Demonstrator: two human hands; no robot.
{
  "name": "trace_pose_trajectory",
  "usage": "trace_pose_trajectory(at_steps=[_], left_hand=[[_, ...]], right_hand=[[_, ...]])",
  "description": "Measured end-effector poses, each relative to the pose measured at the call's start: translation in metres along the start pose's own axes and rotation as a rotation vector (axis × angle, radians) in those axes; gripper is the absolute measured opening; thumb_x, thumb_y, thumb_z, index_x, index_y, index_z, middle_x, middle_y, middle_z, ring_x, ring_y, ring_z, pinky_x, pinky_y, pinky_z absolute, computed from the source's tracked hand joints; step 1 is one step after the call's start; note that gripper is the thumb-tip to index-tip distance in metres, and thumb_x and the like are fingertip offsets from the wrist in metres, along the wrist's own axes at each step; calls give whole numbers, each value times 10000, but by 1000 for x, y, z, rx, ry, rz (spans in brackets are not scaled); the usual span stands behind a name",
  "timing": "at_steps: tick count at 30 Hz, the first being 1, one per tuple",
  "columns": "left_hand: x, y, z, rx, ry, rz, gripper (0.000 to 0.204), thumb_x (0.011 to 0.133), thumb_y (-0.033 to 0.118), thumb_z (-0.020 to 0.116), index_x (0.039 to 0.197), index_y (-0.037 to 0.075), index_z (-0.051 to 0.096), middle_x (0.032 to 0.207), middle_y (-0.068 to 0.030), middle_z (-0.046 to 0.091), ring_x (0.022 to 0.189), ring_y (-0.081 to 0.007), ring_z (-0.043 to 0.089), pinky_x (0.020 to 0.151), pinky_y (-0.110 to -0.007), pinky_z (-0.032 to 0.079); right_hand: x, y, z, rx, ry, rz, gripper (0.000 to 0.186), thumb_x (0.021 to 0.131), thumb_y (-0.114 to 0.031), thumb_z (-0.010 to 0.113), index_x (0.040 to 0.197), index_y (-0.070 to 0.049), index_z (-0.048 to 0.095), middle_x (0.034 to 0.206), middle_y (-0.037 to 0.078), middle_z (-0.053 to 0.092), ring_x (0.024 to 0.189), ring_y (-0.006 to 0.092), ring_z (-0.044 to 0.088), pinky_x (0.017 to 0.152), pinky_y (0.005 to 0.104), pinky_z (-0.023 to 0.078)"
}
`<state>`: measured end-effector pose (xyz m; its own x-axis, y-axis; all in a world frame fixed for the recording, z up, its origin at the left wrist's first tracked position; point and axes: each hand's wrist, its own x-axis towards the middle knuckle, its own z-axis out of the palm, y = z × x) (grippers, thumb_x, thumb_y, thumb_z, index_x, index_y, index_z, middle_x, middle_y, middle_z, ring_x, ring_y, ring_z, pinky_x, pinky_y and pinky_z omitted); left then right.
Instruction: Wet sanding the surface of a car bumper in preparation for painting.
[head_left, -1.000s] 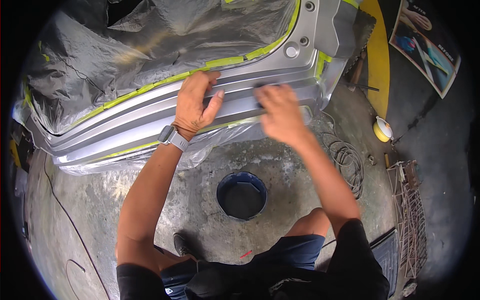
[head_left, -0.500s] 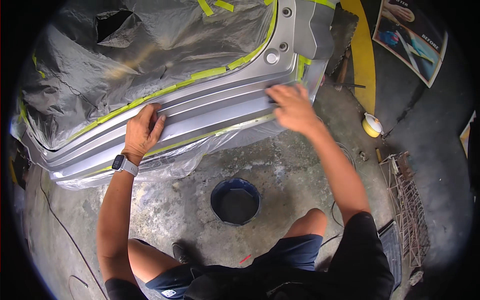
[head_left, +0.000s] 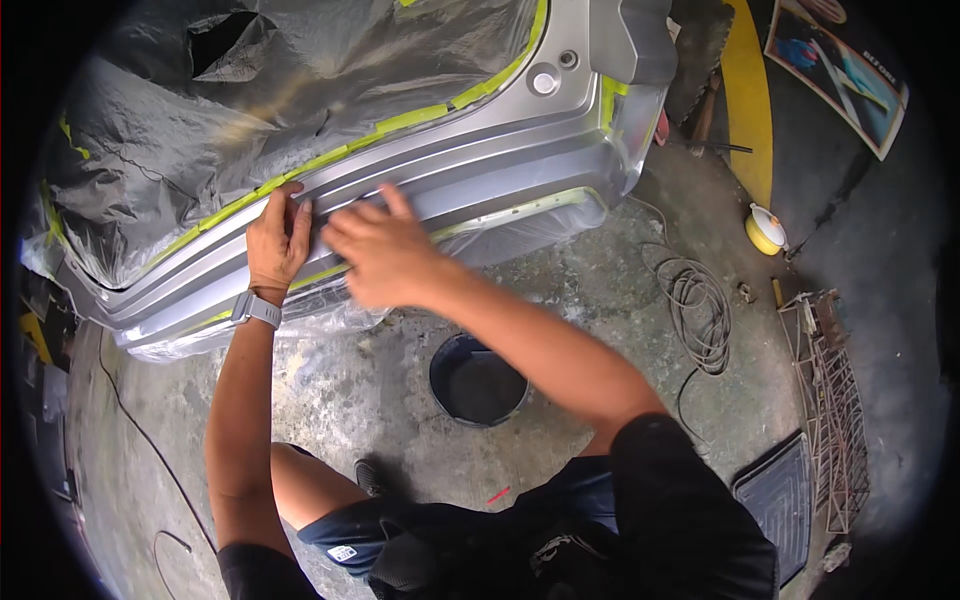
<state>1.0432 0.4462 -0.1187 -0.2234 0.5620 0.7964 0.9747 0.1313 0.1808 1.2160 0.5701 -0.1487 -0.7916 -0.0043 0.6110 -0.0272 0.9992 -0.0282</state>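
A silver-grey car bumper stretches across the upper half of the view, its painted surface smooth with long moulded ridges running along it. Above it, crinkled grey plastic masking film covers the car body, edged by a strip of yellow-green masking tape that follows the bumper's upper line. More clear film hangs creased below the bumper's lower edge.

The left hand lies flat on a ridge of the bumper, fingers spread and pressed down, closed on nothing; a watch sits on that wrist. The right hand rests just beside it on the same ridge, blurred, fingers loosely extended; whether anything lies under its palm cannot be told.

Half a second ago the right hand was far along the bumper toward its right corner, well apart from the left; it has since swept leftward and now almost touches the left hand. The left hand sits at much the same place on the ridge.

On the rough, stained concrete floor, a round dark blue bucket stands between the person's knee and the bumper. A coiled grey cable lies to the right, near a yellow and white round tool, a wire rack and a ribbed black floor mat.
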Motion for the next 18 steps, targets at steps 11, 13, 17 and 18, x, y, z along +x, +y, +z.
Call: trace_pose_trajectory(at_steps=[11,13,17,18], left_hand=[[-1,-2,7,64,-91,54,243,955,160,674,1183,141,593,654,-68,590,582,-313,627,566,-432,479],[-1,0,5,77,-105,49,240,954,160,676,1178,141,595,656,-68,593,582,-312,626,567,-431,479],[1,3,2,78,-118,73,228,949,148,685,1164,124,611,652,-74,591,579,-308,620,568,-420,481],[1,3,2,75,-147,59,228,950,145,684,1165,120,612,650,-76,589,580,-307,621,569,-420,481]], right_hand=[[-129,133,-77,-392,88,294,744,822,-191,616,1543,-112,452,1605,95,429,1503,280,366,1229,615,144],[-106,81,-29,-202,3,216,796,807,-219,654,1562,-106,428,1625,93,399,1529,287,322,1249,624,93],[-69,31,14,-60,29,77,764,872,-242,619,1596,-154,391,1671,40,356,1559,213,275,1256,629,61],[-68,39,6,-4,109,-14,796,871,-237,638,1614,-173,359,1667,37,364,1556,222,285,1260,622,57]])
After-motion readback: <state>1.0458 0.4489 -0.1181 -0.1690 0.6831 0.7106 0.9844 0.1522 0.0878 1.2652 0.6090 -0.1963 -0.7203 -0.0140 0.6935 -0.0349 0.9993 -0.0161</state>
